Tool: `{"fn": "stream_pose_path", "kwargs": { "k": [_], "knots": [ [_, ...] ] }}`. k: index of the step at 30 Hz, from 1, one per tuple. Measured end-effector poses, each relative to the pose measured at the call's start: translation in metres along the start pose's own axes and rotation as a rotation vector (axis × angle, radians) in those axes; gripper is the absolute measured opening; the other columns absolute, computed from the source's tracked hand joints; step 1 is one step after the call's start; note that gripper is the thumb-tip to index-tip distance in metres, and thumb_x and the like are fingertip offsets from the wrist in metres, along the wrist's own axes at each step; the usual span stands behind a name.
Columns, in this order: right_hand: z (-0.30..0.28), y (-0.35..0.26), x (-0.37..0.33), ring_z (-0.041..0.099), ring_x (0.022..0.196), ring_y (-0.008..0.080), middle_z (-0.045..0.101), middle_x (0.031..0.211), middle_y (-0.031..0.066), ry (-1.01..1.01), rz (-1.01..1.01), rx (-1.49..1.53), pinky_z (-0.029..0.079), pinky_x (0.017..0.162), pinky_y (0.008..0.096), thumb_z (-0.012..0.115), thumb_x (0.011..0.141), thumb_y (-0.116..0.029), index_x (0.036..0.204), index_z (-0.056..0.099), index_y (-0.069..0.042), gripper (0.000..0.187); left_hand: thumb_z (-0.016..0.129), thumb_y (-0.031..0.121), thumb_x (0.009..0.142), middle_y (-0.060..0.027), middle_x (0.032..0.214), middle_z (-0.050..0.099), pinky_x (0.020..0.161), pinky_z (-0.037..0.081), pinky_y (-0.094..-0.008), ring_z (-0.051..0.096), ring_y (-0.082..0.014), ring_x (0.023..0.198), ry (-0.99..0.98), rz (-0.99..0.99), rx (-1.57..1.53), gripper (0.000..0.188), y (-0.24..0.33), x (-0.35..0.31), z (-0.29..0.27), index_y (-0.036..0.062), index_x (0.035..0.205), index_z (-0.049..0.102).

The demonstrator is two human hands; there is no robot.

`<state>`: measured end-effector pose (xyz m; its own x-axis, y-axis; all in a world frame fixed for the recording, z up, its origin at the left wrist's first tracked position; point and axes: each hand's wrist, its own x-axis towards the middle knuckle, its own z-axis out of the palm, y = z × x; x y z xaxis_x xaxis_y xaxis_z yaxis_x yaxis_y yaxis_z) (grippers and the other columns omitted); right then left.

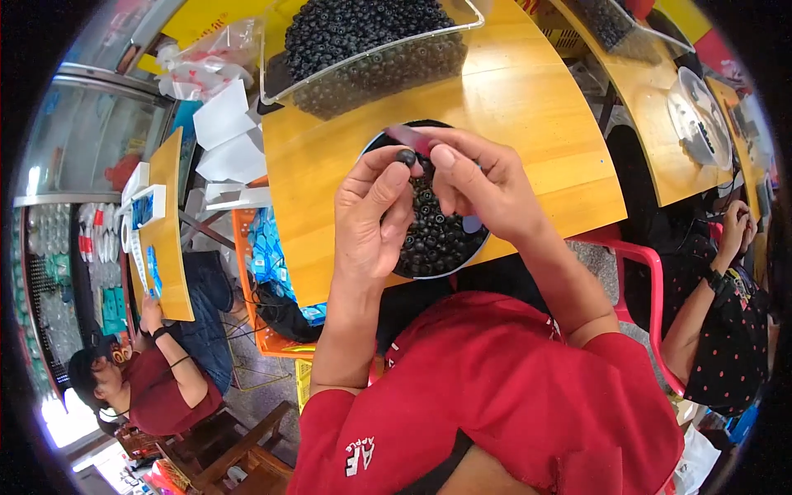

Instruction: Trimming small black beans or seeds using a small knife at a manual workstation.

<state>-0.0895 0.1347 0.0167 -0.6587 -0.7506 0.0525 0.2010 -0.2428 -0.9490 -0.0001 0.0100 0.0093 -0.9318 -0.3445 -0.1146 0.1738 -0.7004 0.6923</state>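
Both my hands are raised over a round bowl (487,246) of small dark balls, each marked with a pale ring. Between thumb and fingertips, my left hand (369,216) pinches one small dark ball (405,157); whether it is a berry or a bead I cannot tell. Close beside it, my right hand (495,183) is closed on a flat, pointed, dark reddish piece (407,137), shaped like a small blade. Its tip points left, above the ball. My fingers and wrists hide part of the bowl.
A clear bin (379,87) heaped with dark balls stands at the far side of the wooden table (553,148). An orange crate (268,340) with blue packets is at left. One person (169,384) sits left, another (709,330) right by a pink chair (657,289).
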Motion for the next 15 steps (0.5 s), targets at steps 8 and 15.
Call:
{"fn": "stream_pose_path", "kwargs": {
  "k": [8,15],
  "knots": [
    [0.006,0.007,-0.002,0.044,0.052,0.0025,0.051,0.061,-0.0021,-0.042,-0.11,-0.102,0.033,0.046,0.0179,0.047,0.096,-0.016,0.121,0.056,-0.002,0.03,0.062,0.008,0.086,-0.002,0.076,0.063,0.037,0.028,-0.0147,0.037,-0.0015,0.043,-0.003,0.112,-0.007,0.016,-0.006,0.002,-0.011,0.0049,0.102,0.06],
    [0.006,0.01,-0.001,0.039,0.046,0.0022,0.048,0.056,-0.0038,-0.082,0.082,0.188,0.029,0.041,0.0178,0.046,0.097,-0.022,0.114,0.058,-0.002,0.029,0.057,0.012,0.09,-0.0062,0.09,0.062,0.034,0.028,-0.0136,0.035,-0.0005,0.042,-0.058,0.104,-0.138,0.017,-0.011,0.005,-0.017,0.0025,0.104,0.057]
  ]
}}
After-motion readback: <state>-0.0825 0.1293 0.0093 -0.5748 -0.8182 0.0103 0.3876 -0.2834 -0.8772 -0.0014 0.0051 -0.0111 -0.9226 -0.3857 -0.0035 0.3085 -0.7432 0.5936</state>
